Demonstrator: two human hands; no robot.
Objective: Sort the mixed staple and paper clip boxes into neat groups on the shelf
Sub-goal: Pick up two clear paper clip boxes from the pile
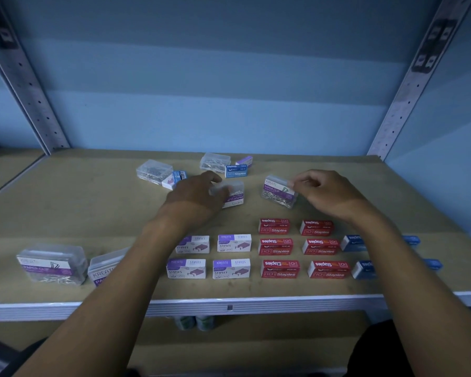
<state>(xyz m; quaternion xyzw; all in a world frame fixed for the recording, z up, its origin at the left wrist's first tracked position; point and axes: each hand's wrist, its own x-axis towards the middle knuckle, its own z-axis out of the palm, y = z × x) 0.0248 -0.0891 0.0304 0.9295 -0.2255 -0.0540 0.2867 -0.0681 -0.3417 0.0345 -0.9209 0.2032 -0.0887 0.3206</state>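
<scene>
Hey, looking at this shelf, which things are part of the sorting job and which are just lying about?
Part of the job:
- clear paper clip boxes in the left hand and right hand
- red staple boxes
- purple staple boxes
- blue staple boxes
- unsorted boxes at the back

Just lying about:
- green rolls under the shelf

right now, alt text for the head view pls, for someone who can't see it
Two bare hands each grip a clear paper clip box: left hand on one, right hand on another. Nearer on the shelf sit neat rows of purple-and-white staple boxes and red staple boxes.
</scene>
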